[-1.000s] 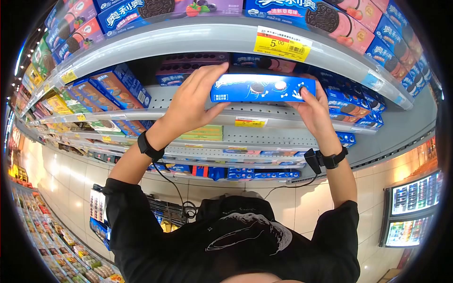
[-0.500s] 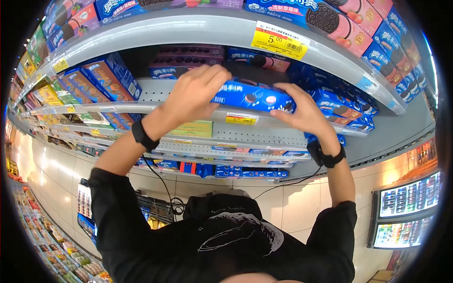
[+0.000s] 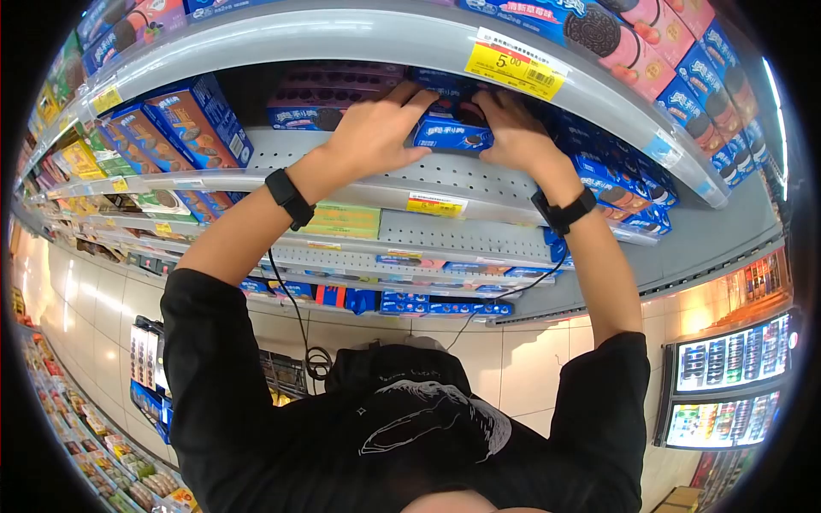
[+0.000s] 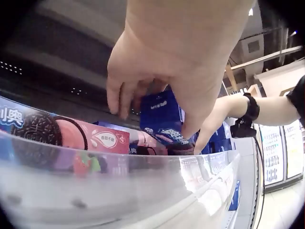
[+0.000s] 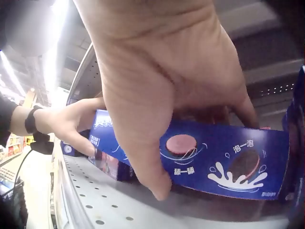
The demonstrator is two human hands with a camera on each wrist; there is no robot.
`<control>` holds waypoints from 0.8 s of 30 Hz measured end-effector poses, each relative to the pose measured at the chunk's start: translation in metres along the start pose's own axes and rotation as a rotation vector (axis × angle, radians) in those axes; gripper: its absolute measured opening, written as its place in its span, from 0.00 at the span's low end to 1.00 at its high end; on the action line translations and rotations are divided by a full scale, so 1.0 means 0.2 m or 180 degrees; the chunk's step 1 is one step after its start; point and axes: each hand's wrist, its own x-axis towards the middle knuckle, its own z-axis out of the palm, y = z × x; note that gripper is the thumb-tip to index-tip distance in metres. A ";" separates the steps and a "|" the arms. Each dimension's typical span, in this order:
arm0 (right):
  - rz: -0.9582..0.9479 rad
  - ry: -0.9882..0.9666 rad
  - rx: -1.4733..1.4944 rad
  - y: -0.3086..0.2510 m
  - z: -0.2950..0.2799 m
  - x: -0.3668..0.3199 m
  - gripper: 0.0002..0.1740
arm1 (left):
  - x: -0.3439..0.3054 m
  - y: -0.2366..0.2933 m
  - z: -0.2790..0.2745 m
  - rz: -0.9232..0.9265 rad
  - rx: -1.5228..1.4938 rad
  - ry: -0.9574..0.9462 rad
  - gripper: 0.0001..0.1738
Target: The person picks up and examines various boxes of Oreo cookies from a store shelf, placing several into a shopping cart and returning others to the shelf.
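Observation:
Both hands hold a blue cookie box (image 3: 453, 135) inside the shelf bay, one hand at each end. My left hand (image 3: 380, 132) has its thumb low at the box's left end and its fingers reaching over the top. The thumb of my right hand (image 3: 520, 137) lies on the front face. In the right wrist view the long printed side of the box (image 5: 228, 162) shows a pink cookie and a white splash, above the perforated shelf (image 5: 109, 205). The left wrist view shows fingers bent around the box (image 4: 162, 117); their tips are partly hidden.
Purple boxes (image 3: 308, 96) stand left of the hands, brown-and-blue boxes (image 3: 192, 128) farther left, and blue boxes (image 3: 611, 175) at the right. The upper shelf's edge (image 3: 385, 44) with a yellow price tag (image 3: 516, 65) runs close above the hands.
The box has moved away from the body, from in front of the shelf edge into the bay. Both hands have gone in with it and now stand closer together in the head view.

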 end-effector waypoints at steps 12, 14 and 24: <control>0.0739 -0.0242 -0.0318 0.02 0.04 0.11 0.47 | -0.02 -0.07 0.06 -0.0569 -0.0133 -0.0277 0.42; 0.0689 -0.0326 -0.0394 0.05 0.09 0.15 0.49 | -0.02 -0.10 0.08 -0.0643 -0.0006 -0.0522 0.39; 0.0055 0.0516 -0.0591 0.08 0.16 0.28 0.40 | -0.04 -0.10 0.06 -0.0574 -0.0060 -0.1007 0.28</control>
